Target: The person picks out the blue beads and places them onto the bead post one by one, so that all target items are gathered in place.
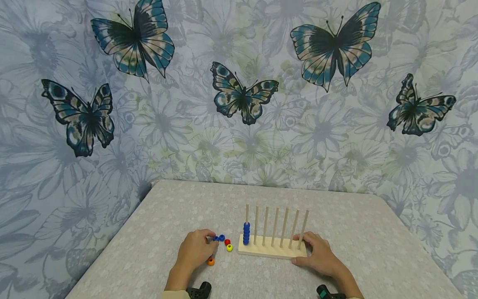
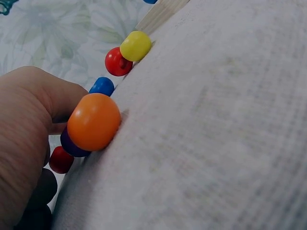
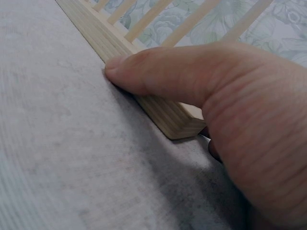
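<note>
A wooden peg stand [image 1: 271,250] has a row of upright pegs, with a stack of blue beads [image 1: 246,234] on its leftmost peg. My right hand [image 1: 317,253] grips the right end of the base [image 3: 177,120], thumb along the front edge and fingers behind. My left hand [image 1: 196,249] pinches a blue bead [image 1: 215,238] between thumb and index finger, left of the stand. Close by lie another blue bead [image 1: 222,237], a red bead [image 1: 227,241], a yellow bead [image 1: 229,248] and an orange bead [image 1: 210,261]. The left wrist view also shows a purple bead [image 2: 72,145] and a second red bead [image 2: 61,160] near the hand.
A pale patterned cloth [image 1: 261,278] covers the table. Behind it hangs a floral wall covering [image 1: 254,158] with large butterflies. Dark devices are strapped at both wrists.
</note>
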Available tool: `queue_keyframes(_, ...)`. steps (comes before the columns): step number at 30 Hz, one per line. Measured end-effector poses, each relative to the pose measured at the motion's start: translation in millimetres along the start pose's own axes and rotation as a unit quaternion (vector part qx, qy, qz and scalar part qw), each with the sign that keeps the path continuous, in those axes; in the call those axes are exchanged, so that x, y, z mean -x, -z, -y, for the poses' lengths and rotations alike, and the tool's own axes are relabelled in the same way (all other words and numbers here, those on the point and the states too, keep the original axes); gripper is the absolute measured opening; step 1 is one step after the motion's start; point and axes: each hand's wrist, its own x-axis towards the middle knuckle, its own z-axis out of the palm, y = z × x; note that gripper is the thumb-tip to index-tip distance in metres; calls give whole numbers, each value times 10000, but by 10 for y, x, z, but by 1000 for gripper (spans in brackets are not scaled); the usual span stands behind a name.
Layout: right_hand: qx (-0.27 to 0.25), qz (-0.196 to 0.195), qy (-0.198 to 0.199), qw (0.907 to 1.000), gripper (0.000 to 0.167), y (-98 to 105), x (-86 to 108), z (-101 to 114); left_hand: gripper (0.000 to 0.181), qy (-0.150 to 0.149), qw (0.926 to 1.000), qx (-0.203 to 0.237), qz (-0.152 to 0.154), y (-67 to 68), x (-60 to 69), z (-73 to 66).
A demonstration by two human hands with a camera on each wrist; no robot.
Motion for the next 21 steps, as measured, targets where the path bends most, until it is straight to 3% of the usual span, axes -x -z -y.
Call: queue_keyframes(21,-42,44,22,10000,55,3,1,8,23,86,9999,-60,98,11,-2,-8)
